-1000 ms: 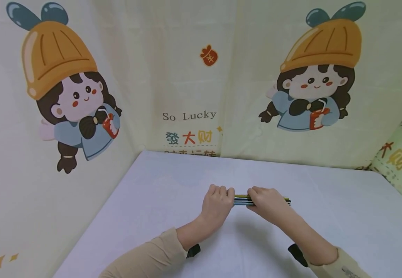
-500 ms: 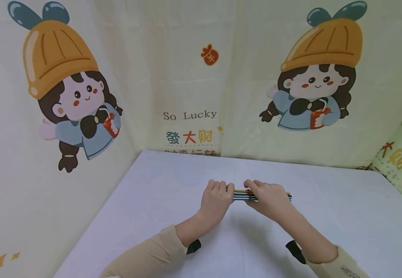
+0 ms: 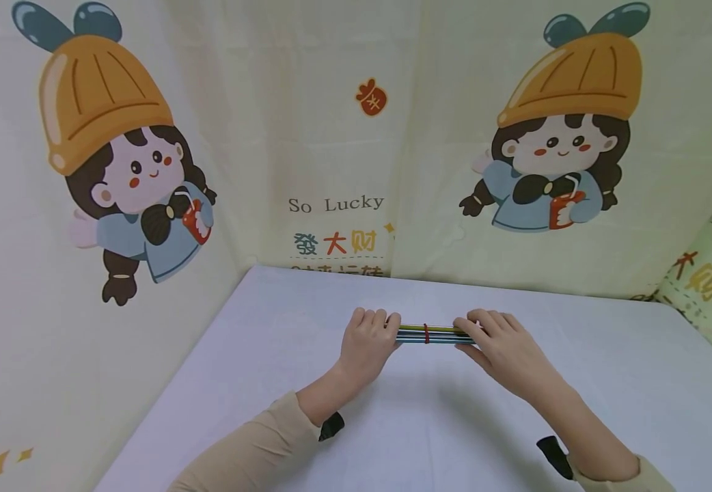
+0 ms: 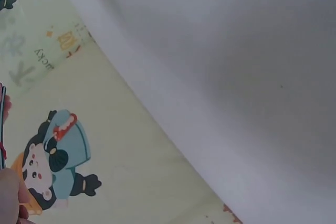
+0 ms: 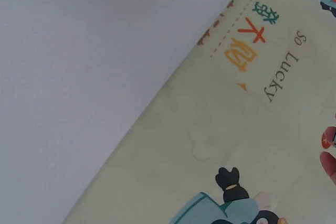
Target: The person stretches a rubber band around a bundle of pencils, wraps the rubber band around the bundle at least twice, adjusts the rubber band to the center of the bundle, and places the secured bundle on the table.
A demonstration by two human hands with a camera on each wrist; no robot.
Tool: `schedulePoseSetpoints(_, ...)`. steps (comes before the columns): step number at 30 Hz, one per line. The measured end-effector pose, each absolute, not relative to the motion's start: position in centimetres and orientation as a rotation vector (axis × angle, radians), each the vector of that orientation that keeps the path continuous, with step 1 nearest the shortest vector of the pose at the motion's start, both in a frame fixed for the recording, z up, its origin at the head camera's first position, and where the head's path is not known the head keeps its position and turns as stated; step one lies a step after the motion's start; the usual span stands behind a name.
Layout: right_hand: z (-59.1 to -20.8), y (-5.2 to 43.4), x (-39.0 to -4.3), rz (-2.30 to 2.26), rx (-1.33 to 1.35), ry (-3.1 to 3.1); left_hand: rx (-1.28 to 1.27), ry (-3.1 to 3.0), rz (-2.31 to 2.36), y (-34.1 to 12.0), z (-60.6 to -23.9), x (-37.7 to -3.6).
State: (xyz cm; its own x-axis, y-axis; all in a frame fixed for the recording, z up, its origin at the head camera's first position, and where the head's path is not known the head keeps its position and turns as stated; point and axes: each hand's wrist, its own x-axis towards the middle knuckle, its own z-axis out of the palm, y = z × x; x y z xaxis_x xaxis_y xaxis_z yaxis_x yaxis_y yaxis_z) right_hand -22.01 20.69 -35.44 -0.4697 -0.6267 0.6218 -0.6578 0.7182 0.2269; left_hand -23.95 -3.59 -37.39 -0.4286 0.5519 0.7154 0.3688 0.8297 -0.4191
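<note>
The bundle of thin sticks (image 3: 432,333) looks like smooth, slightly glossy plastic or painted wood in yellow, green and blue, though which of the two cannot be told, and a thin red band (image 3: 426,333) that looks like rubber wraps it near its middle. Under the bundle, the table cover (image 3: 307,355) is a matt, pale lavender-white sheet with a fine, even, soft-looking surface. Behind the bundle, the backdrop (image 3: 331,137) is matt cream cloth, lightly creased, with flat printed cartoon figures, and the sleeves (image 3: 251,454) nearer than the bundle are matt beige knit cloth.
</note>
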Motion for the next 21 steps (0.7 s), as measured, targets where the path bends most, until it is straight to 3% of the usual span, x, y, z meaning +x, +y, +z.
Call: schedulePoseSetpoints(21, -39.4, 22.2, -23.0, 0.077, 0.913, -2.466, -1.054, -2.069, 0.243, -4.8, -40.3, -26.8)
